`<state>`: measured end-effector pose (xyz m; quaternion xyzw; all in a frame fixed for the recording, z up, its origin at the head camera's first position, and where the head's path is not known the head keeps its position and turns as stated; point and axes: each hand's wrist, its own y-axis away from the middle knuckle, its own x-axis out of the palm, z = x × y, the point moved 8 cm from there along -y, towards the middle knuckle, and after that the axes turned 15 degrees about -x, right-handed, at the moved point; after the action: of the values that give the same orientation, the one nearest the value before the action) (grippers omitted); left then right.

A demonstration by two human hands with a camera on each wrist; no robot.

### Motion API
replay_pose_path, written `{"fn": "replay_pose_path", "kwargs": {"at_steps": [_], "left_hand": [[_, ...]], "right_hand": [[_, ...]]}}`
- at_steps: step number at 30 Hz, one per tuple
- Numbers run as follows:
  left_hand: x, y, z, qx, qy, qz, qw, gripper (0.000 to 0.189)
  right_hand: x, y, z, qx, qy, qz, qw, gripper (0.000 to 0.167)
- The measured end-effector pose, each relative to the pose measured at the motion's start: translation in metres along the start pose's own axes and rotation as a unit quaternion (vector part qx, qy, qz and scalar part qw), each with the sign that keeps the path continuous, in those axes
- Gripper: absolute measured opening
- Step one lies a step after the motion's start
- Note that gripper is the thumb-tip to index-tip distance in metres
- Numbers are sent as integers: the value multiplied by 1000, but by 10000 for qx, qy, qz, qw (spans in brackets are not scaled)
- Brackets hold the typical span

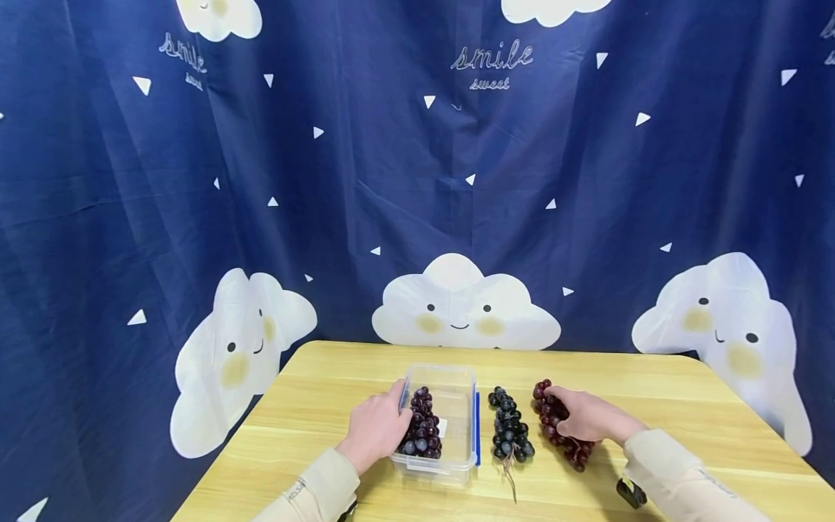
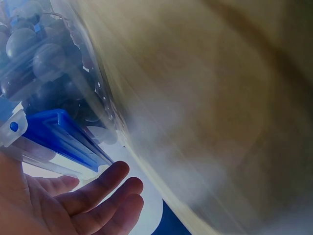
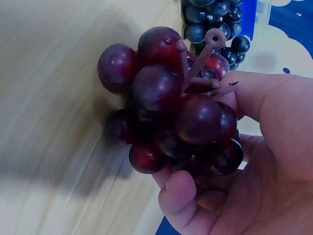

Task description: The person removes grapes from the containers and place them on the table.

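Red grapes (image 1: pixel 549 420) stretch lengthwise forward-left.

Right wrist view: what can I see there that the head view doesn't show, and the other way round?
Only the right wrist view shows the brownish stem sticking out of the red grapes.

Only the head view shows the left hand gripping the side of the clear box, the purple grapes inside it and the "smile" lettering.

Both show the right hand holding the red grapes, the black grapes, a blue flap of the box, the wooden table and the blue curtain.
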<state>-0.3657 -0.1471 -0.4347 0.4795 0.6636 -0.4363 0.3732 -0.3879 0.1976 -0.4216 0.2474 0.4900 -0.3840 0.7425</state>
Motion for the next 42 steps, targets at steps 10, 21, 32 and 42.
{"fn": "replay_pose_path", "kwargs": {"at_steps": [10, 21, 32, 42], "left_hand": [[-4, -1, 0, -3, 41, 2, 10000, 54], [-5, -1, 0, -32, 12, -24, 10000, 55], [-2, -2, 1, -87, 3, 12, 10000, 55], [1, -2, 1, -58, 51, 126, 9999, 56]], "right_hand": [[-4, 1, 2, -170, -84, 5, 9998, 74], [-2, 3, 4, -248, -479, 66, 9985, 74], [5, 4, -3, 231, -801, 188, 9963, 76], [-1, 5, -3, 500, -737, 359, 9954, 75]]}}
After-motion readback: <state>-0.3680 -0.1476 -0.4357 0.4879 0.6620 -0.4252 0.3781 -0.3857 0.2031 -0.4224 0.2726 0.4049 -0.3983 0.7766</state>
